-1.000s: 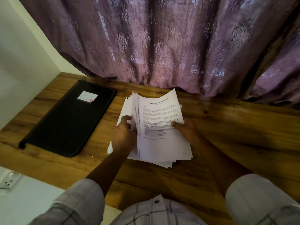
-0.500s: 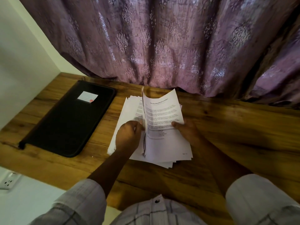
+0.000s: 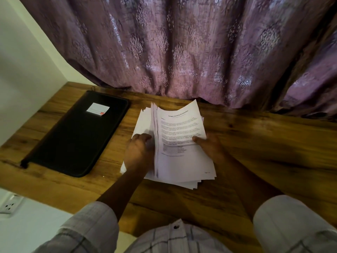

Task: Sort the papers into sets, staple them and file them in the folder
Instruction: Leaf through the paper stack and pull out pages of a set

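Nearer than the paper stack (image 3: 184,161), at frame bottom: checked shirt (image 3: 175,238), with a rolled sleeve on either side of it. Wall socket (image 3: 10,205) sits near-left of the stack, below the desk edge.

Stack lies on the wooden desk (image 3: 264,143), roughly centre, loose sheets fanned at the near edge and not squared.

Left hand (image 3: 138,152) is at the stack's left side, fingers curled into the sheet edges, gripping a lifted batch. It is motion-blurred, so the exact finger placement is unclear. Right hand (image 3: 209,147) is at the stack's right edge, thumb pressed on the top sheet (image 3: 180,128), and pinches that edge; the fingers underneath are hidden. The hands are apart, one on each side of the stack. Top sheet is printed and its heading reads "Sample Internship Documentation".

Black zip folder (image 3: 76,136) is left of the stack, flat on the desk, closed, not touching the papers. White label (image 3: 98,109) is on its far end.

Purple patterned curtain (image 3: 182,52) hangs beyond the stack, with its hem reaching the desk's far edge. White wall (image 3: 23,61) is far-left of the stack.
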